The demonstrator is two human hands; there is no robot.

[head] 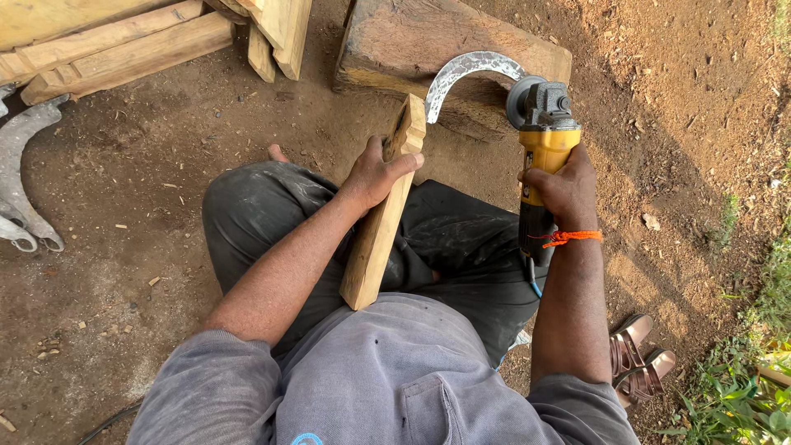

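Note:
My left hand (pixel 375 173) grips the long wooden handle (pixel 381 222) of a sickle, whose curved grey metal blade (pixel 465 70) arcs up and to the right. My right hand (pixel 564 185), with an orange thread at the wrist, holds a yellow and black angle grinder (pixel 544 140). The grinder's disc (pixel 521 100) meets the tip end of the blade. Both rest over a big wooden block (pixel 387 41). I sit on the ground in dark trousers and a grey shirt.
Sawn timber pieces (pixel 115 45) are stacked at the top left. Curved grey metal blades (pixel 21 173) lie on the dirt at the left edge. Brown sandals (pixel 638 363) sit by my right side, grass (pixel 741 395) at the lower right.

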